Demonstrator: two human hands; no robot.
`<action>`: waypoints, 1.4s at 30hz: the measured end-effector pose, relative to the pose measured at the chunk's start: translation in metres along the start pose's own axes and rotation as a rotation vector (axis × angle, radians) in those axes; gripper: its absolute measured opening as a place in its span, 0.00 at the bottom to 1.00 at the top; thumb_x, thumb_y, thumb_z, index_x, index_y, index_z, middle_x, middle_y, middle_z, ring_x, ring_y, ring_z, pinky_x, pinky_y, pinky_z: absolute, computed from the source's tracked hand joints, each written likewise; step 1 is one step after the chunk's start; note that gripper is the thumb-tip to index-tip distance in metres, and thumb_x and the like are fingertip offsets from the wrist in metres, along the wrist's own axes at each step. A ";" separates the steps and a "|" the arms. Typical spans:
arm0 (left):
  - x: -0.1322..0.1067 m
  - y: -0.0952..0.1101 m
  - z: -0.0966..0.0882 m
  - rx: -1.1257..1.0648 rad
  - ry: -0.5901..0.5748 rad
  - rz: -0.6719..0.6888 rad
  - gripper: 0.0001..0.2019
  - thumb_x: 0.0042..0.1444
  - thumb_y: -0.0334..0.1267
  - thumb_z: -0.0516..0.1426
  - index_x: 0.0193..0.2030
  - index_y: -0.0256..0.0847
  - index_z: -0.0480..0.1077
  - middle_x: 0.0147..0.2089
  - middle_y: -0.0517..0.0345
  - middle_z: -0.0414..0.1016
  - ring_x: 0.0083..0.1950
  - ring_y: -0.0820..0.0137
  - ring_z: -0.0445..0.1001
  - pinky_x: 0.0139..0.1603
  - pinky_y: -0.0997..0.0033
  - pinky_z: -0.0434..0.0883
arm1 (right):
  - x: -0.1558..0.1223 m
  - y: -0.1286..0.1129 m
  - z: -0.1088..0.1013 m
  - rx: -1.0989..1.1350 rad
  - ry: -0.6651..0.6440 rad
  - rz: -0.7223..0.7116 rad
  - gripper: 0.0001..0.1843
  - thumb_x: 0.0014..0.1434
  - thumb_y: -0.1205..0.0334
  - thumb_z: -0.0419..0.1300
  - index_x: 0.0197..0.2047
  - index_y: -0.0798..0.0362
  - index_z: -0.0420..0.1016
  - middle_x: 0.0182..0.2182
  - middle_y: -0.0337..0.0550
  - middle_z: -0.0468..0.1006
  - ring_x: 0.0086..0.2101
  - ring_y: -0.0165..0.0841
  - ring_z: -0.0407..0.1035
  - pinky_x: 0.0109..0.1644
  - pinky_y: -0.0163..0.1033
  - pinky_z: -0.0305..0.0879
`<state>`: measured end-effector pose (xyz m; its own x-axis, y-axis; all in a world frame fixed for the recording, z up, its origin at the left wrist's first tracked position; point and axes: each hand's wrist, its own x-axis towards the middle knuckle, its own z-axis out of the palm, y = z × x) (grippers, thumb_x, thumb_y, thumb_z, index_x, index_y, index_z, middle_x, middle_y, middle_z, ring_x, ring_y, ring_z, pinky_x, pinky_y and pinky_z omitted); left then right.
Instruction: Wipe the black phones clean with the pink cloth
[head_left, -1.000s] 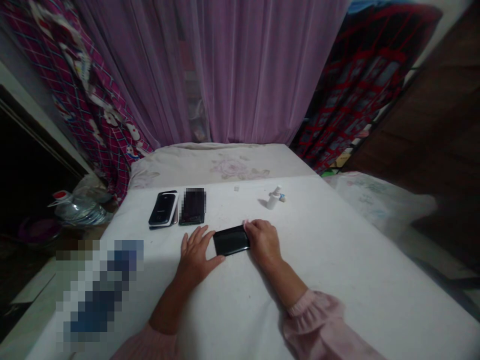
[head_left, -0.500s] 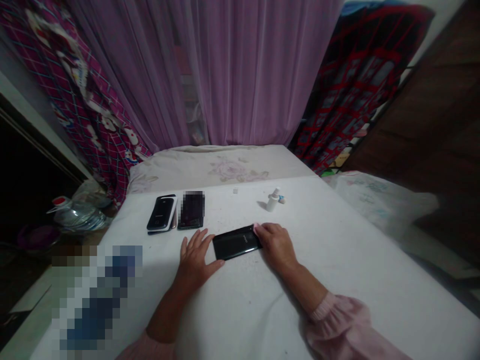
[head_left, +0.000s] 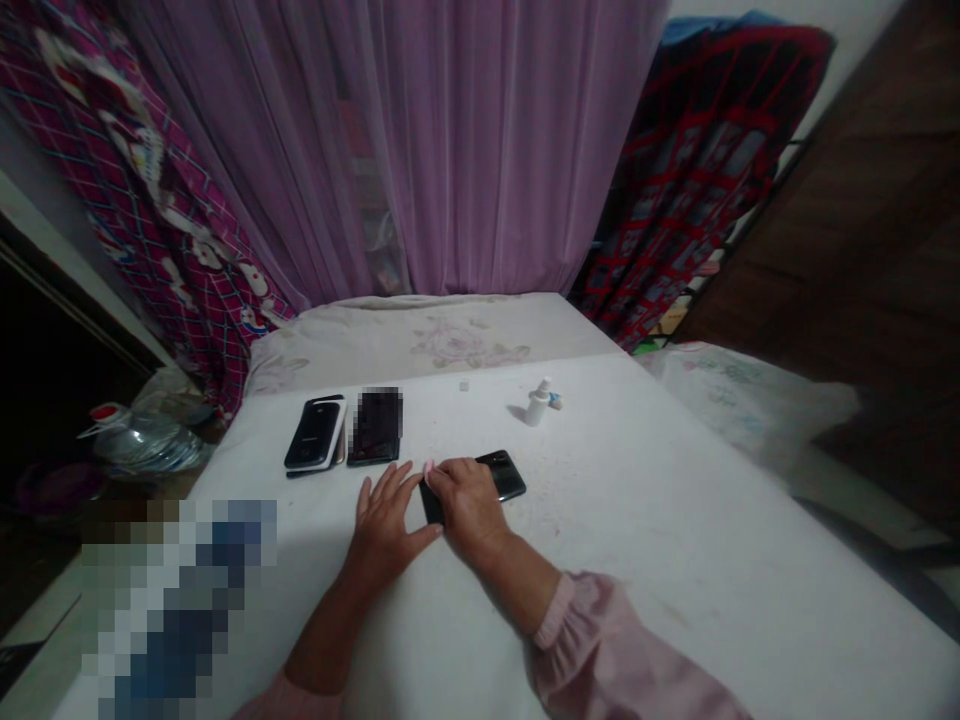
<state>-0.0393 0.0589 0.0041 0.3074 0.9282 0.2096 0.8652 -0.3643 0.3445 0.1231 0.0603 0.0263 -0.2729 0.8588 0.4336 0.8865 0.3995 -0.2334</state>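
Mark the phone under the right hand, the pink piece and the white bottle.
Phone [head_left: 508, 478]: head view, on its larger uncovered end.
Pink piece [head_left: 429, 467]: head view, on its exposed part.
White bottle [head_left: 535, 409]: head view, on its body.

Glossy black phone [head_left: 506, 476] flat on white cloth [head_left: 600, 500], back up, slightly askew, middle hidden; small pink scrap [head_left: 429, 468] at its left end.

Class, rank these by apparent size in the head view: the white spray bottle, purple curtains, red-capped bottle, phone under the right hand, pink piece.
1. Purple curtains
2. Red-capped bottle
3. Phone, partly hidden by the right hand
4. White spray bottle
5. Pink piece, judging its visible part
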 end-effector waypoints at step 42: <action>-0.003 -0.008 0.003 0.027 0.009 0.090 0.33 0.52 0.48 0.62 0.64 0.43 0.64 0.68 0.45 0.63 0.70 0.49 0.57 0.70 0.37 0.48 | -0.048 0.108 -0.023 0.021 0.262 0.220 0.17 0.68 0.59 0.51 0.48 0.47 0.80 0.35 0.45 0.79 0.34 0.35 0.68 0.37 0.38 0.62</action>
<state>-0.0462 0.0593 -0.0018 0.3806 0.8911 0.2469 0.8447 -0.4437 0.2993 0.2400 0.0551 0.0001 0.0311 0.8148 0.5789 0.9048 0.2231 -0.3627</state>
